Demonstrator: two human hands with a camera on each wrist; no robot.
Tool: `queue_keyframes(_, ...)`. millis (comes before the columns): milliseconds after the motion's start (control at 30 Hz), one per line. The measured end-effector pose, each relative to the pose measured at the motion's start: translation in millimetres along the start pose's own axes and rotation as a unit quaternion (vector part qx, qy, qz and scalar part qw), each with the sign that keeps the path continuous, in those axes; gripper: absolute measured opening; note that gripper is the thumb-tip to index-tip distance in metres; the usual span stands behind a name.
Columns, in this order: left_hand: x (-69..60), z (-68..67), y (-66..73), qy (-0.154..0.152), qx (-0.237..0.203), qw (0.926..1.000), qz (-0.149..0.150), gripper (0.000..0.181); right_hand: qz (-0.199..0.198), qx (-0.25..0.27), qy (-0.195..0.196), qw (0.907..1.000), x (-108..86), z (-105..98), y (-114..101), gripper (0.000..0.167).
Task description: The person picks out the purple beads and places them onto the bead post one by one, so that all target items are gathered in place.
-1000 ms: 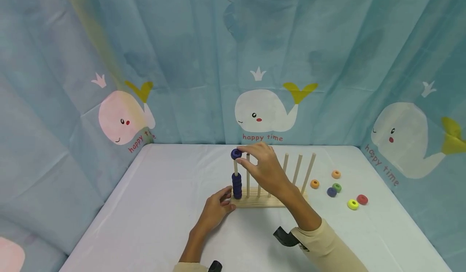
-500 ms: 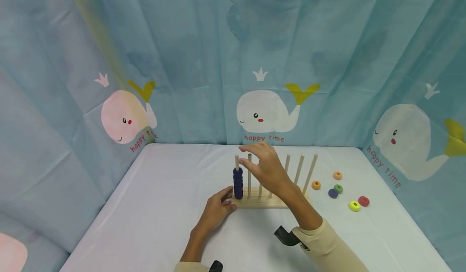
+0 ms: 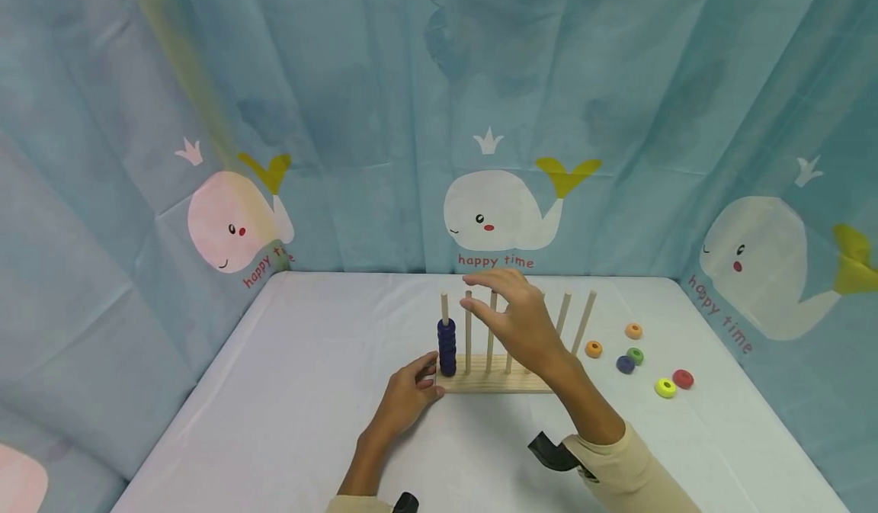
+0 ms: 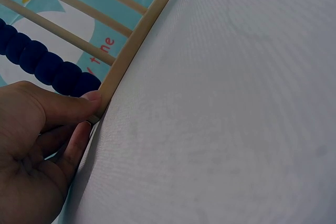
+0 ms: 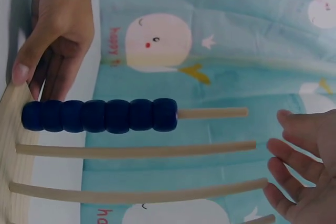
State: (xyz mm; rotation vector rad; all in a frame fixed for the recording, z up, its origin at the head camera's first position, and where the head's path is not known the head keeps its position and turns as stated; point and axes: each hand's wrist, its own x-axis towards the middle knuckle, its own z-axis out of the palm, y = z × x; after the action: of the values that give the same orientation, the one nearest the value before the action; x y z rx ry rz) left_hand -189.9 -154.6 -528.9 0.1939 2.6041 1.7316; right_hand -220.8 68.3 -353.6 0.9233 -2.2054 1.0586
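A wooden peg stand [image 3: 490,383] rests on the white table with a row of upright pegs. Its leftmost peg carries a stack of dark blue beads [image 3: 447,349], and the tip of that peg sticks out above them. My left hand [image 3: 405,399] holds the left end of the base; in the left wrist view its thumb [image 4: 73,107] lies on the base edge with fingers beneath. Above the second and third pegs is my right hand [image 3: 524,322], thumb and fingers spread apart. The right wrist view shows nothing between those fingers [image 5: 294,153].
Loose beads lie right of the stand: two orange ones [image 3: 634,331], a green one [image 3: 635,356], a blue one [image 3: 625,364], a red one [image 3: 682,379] and a yellow one [image 3: 664,388]. A blue whale-print curtain [image 3: 363,155] hangs behind the table.
A blue bead pinched at the top of the leftmost peg was let go and dropped onto the stack. My right hand then moved a little right. The left hand stayed put.
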Motion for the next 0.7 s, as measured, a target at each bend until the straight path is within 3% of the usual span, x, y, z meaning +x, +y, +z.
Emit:
queue_keyframes(400, -1.2, 1.6, 0.1, 0.002, 0.001, 1.0000, 0.004, 0.065, -0.002, 0.006, 0.047, 0.9989, -22.5, -23, 8, 0.034)
queue_keyframes(700, -1.7, 1.5, 0.3, 0.006, -0.001, 1.0000, 0.002, 0.065, 0.026, 0.021, 0.068, 0.9971, -44.1, -38, 20, 0.033)
